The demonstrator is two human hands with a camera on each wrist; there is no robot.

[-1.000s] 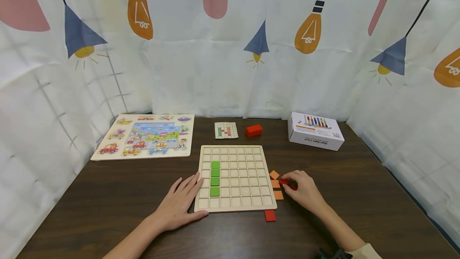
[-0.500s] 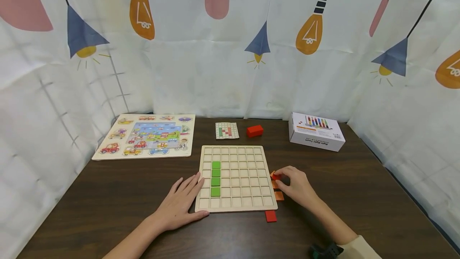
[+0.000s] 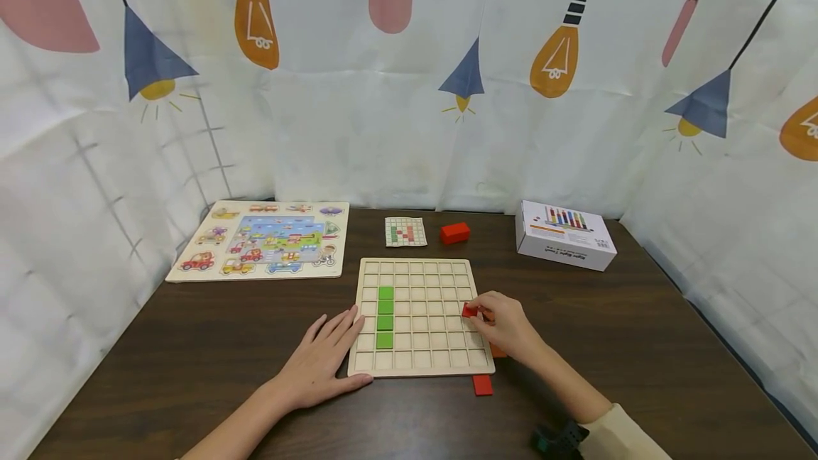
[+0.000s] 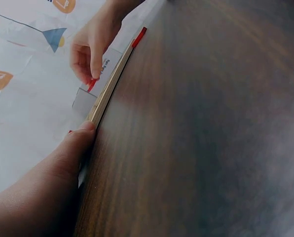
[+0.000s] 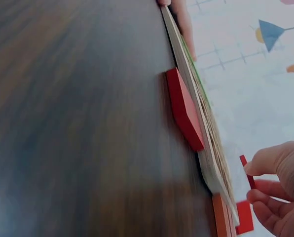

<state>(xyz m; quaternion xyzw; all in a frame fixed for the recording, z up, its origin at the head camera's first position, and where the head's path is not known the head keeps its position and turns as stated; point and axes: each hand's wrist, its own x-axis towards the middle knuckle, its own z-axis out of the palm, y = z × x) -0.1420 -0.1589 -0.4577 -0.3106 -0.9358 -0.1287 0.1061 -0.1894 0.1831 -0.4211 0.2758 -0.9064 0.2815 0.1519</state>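
Note:
A pale wooden grid board [image 3: 423, 360] lies on the dark table, with a column of several green tiles [image 3: 385, 322] in its left part. My left hand [image 3: 326, 357] rests at the board's left edge, fingers stretched out and thumb by the front corner. My right hand [image 3: 508, 326] pinches a small red square tile [image 3: 469, 310] between thumb and fingers over the board's right side. In the right wrist view, that tile [image 5: 247, 173] stands on edge above the board. A second red tile [image 3: 482, 385] lies at the front right edge. Orange tiles [image 3: 499, 351] are partly hidden beneath my right hand.
Behind the board lie a small pattern card [image 3: 405, 231] and a red block [image 3: 455, 233]. A vehicle picture puzzle [image 3: 192, 271] sits at the back left, a white box [image 3: 565, 236] at the back right. A printed curtain [image 3: 358, 140] hangs behind the table.
My right hand has moved left with the red tile, from beside the orange tiles to over the board's right columns. My left hand stays at the board's left edge.

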